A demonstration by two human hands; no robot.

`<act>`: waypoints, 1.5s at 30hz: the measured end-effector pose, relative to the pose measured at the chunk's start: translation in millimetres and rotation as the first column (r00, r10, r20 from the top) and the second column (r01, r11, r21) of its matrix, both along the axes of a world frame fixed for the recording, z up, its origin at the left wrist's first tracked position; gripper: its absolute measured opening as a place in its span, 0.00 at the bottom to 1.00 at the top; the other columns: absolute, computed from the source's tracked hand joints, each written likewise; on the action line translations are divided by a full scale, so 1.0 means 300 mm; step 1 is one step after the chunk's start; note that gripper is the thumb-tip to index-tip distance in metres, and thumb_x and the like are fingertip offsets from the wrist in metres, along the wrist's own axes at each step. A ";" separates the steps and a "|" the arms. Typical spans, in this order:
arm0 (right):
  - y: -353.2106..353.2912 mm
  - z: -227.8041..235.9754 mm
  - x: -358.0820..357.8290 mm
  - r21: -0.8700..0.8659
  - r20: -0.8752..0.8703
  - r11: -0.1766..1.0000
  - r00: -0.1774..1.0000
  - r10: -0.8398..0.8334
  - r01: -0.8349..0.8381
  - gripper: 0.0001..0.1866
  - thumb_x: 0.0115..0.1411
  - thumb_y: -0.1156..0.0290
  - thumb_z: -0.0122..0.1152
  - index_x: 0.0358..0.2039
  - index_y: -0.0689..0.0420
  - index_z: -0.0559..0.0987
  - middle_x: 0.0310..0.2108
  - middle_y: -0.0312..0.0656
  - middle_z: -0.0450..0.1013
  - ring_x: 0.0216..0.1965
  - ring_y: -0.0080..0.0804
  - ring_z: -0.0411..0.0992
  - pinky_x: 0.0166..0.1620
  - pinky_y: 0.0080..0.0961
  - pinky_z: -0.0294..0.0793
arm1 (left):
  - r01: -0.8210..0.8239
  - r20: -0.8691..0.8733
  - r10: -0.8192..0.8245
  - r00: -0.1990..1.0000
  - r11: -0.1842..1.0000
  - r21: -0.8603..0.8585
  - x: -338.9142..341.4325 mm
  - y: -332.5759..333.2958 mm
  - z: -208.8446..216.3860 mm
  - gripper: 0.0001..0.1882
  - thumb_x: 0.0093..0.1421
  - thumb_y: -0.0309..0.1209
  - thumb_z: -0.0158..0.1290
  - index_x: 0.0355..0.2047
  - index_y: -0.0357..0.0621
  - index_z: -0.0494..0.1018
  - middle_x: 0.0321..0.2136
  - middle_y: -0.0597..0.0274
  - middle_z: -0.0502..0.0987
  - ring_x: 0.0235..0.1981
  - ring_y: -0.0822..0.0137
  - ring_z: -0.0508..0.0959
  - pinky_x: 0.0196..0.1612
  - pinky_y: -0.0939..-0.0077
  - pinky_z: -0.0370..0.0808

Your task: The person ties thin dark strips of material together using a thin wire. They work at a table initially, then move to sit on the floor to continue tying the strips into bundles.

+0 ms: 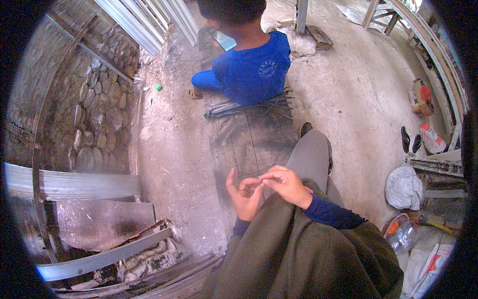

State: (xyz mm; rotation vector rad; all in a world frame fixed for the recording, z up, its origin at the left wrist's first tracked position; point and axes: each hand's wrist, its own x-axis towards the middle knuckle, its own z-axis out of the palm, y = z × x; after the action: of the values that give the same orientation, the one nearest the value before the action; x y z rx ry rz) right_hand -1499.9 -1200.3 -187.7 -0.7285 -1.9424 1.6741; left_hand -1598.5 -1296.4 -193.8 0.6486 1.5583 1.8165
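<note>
My left hand (246,195) and my right hand (287,186) meet at the fingertips over my lap, above the near end of a dark wooden bench (249,142). Thumb and index finger of each hand are pinched together. Whatever lies between the fingertips is too small to make out. The other fingers of my left hand are partly raised. Farther along the bench, a bundle of thin dark strips (244,106) lies crosswise, just behind a seated person in a blue shirt.
The person (254,70) sits facing away, with a phone (225,41) in front. A green ball (158,87) lies on the floor at left, near a stone wall (102,109). To the right are black sandals (411,140) and a white sack (404,187).
</note>
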 end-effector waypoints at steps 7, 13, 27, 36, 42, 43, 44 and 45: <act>0.002 0.014 0.001 0.112 -0.016 0.994 1.000 0.008 -0.007 0.08 0.49 0.75 0.55 0.31 0.59 0.76 0.28 0.41 0.70 0.32 0.28 0.68 0.36 0.19 0.65 | 0.004 0.079 0.001 0.997 0.998 -0.065 -0.021 0.007 0.027 0.43 0.45 0.13 0.51 0.55 0.45 0.37 0.28 0.56 0.72 0.31 0.70 0.73 0.36 0.78 0.71; 0.006 0.030 0.004 0.114 -0.030 0.993 1.000 0.003 0.000 0.09 0.47 0.77 0.55 0.31 0.60 0.76 0.28 0.41 0.70 0.33 0.29 0.68 0.37 0.20 0.66 | 0.019 0.104 -0.019 0.994 1.000 -0.001 -0.012 0.004 0.028 0.43 0.46 0.13 0.50 0.56 0.45 0.36 0.29 0.55 0.72 0.33 0.67 0.73 0.39 0.75 0.71; -0.021 -0.005 -0.012 0.230 0.025 0.965 0.990 -0.139 0.130 0.04 0.48 0.76 0.53 0.26 0.62 0.72 0.27 0.44 0.68 0.32 0.35 0.67 0.36 0.23 0.65 | -0.110 -0.483 0.133 0.866 0.991 0.076 0.016 0.011 -0.127 0.33 0.46 0.18 0.52 0.52 0.40 0.51 0.29 0.55 0.73 0.33 0.67 0.74 0.32 0.79 0.73; -0.019 -0.067 -0.004 -0.619 -0.151 0.777 0.988 0.028 -0.117 0.06 0.55 0.71 0.50 0.32 0.58 0.68 0.31 0.33 0.66 0.35 0.21 0.64 0.40 0.19 0.63 | -0.054 -0.057 0.046 0.997 0.988 -0.147 -0.014 0.037 -0.015 0.22 0.47 0.18 0.50 0.44 0.37 0.62 0.30 0.58 0.73 0.33 0.69 0.74 0.32 0.81 0.71; -0.001 -0.052 0.009 -0.900 -0.311 0.341 0.949 -0.060 -0.273 0.06 0.54 0.73 0.51 0.32 0.57 0.68 0.31 0.34 0.67 0.32 0.21 0.65 0.40 0.19 0.65 | 0.001 0.074 0.010 0.997 0.990 -0.143 -0.022 0.028 -0.040 0.12 0.48 0.18 0.51 0.35 0.37 0.67 0.29 0.60 0.73 0.32 0.71 0.73 0.34 0.81 0.70; 0.001 -0.061 0.009 -0.909 -0.317 0.305 0.946 -0.069 -0.282 0.06 0.53 0.73 0.51 0.32 0.58 0.68 0.31 0.34 0.67 0.32 0.21 0.65 0.39 0.19 0.65 | 0.014 0.075 -0.004 0.997 0.991 -0.135 -0.026 0.025 -0.056 0.11 0.48 0.19 0.51 0.33 0.37 0.68 0.29 0.60 0.73 0.32 0.72 0.73 0.35 0.81 0.70; 0.003 -0.068 0.011 -0.919 -0.321 0.268 0.944 -0.078 -0.291 0.06 0.53 0.73 0.52 0.32 0.58 0.68 0.31 0.34 0.67 0.32 0.22 0.66 0.39 0.19 0.66 | 0.045 0.099 -0.029 0.995 0.986 -0.158 -0.029 0.027 -0.044 0.10 0.48 0.19 0.51 0.33 0.37 0.68 0.29 0.60 0.73 0.32 0.72 0.72 0.35 0.81 0.69; 0.005 -0.069 0.014 -0.920 -0.332 0.248 0.940 -0.077 -0.304 0.06 0.53 0.74 0.52 0.32 0.58 0.68 0.30 0.34 0.68 0.32 0.22 0.67 0.39 0.19 0.66 | 0.076 0.124 -0.054 0.991 0.981 -0.181 -0.034 0.031 -0.022 0.09 0.48 0.20 0.51 0.32 0.37 0.69 0.29 0.61 0.73 0.31 0.72 0.72 0.35 0.81 0.69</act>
State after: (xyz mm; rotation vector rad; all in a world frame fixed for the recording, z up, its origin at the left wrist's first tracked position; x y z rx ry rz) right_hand -1495.8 -1198.8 -208.5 -0.6006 -0.4750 2.8669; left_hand -1608.8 -1287.2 -200.4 0.4895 1.5845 1.6092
